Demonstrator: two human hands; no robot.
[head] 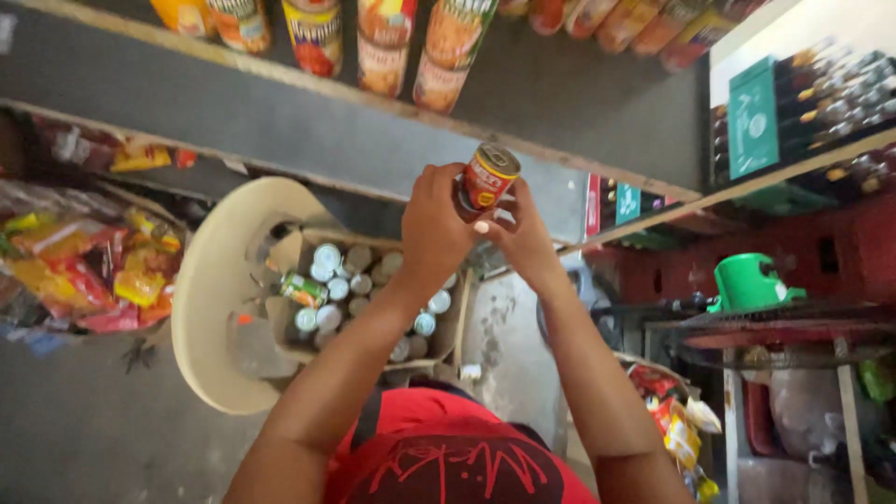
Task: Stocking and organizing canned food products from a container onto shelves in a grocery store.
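While both arms are raised toward the shelf edge, a small red-labelled metal can with a gold lid (487,177) is gripped between the two hands. The left hand (435,229) is wrapped round its near side, fingers curled close; the right hand (523,238) is pressed under and behind it, fingers narrow. The step in hand looks like a lift — the can is held just short of the grey shelf board (280,121), below the row of tall labelled cans (385,42). Below the left forearm, a cardboard box of silver-topped tins (359,289) is seen on a cream plastic chair (210,308). A level push forward is called for — steadily.
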